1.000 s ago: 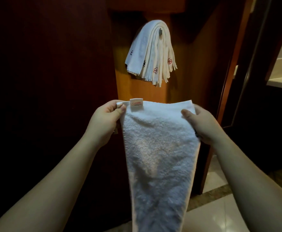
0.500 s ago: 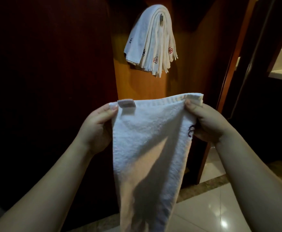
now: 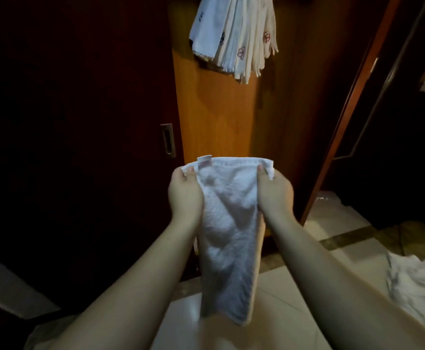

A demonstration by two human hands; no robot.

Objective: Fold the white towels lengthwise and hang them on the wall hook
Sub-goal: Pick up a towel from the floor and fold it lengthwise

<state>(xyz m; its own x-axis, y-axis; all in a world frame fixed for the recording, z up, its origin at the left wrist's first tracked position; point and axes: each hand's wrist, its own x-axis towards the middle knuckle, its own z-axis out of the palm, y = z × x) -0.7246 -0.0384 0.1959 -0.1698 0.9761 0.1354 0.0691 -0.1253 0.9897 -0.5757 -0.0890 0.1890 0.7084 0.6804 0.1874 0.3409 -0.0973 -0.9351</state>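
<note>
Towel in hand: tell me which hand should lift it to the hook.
Probably right. The right hand pinches the towel corner more directly below the hung towels; the left hand sits farther left.

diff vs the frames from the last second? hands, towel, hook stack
Both hands came closer together along the top edge, so the white towel hangs narrower. The view tilted down: the hung towels are now cut off at the top, and a white heap on the floor appeared. Unchanged: left hand and right hand still pinch the top corners.
</note>
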